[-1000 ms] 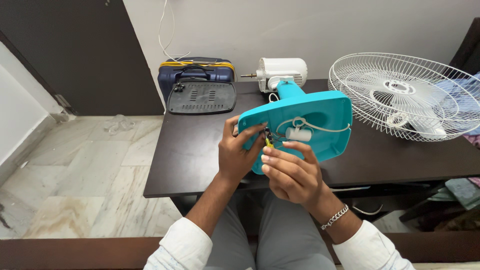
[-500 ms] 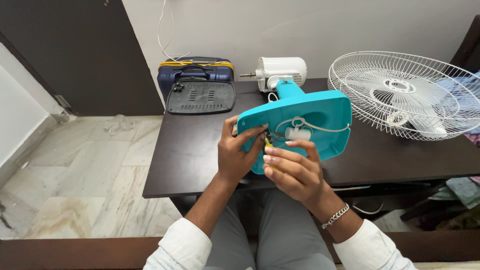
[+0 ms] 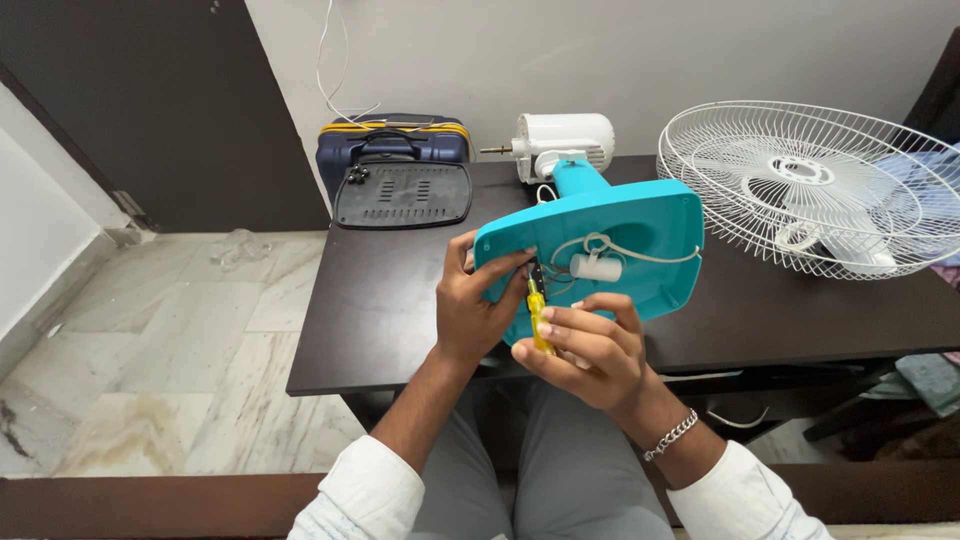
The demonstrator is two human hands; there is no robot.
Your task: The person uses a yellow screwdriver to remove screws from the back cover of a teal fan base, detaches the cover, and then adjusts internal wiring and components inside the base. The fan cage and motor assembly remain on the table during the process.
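The left hand (image 3: 470,315) gripped the edge of a turquoise fan base (image 3: 600,250), tilted up over the dark tabletop (image 3: 400,300); the right hand (image 3: 590,350) was closed around a yellow screwdriver (image 3: 538,315), its tip hidden among the wiring; a black oval cover plate (image 3: 403,195) leaned on a blue case (image 3: 395,150) behind; the white wire grille (image 3: 810,180) was cut off at the right.

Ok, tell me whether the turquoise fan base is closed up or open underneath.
Open: the fan base is tipped up, white wiring exposed inside; its dark bottom cover lies apart on the table.
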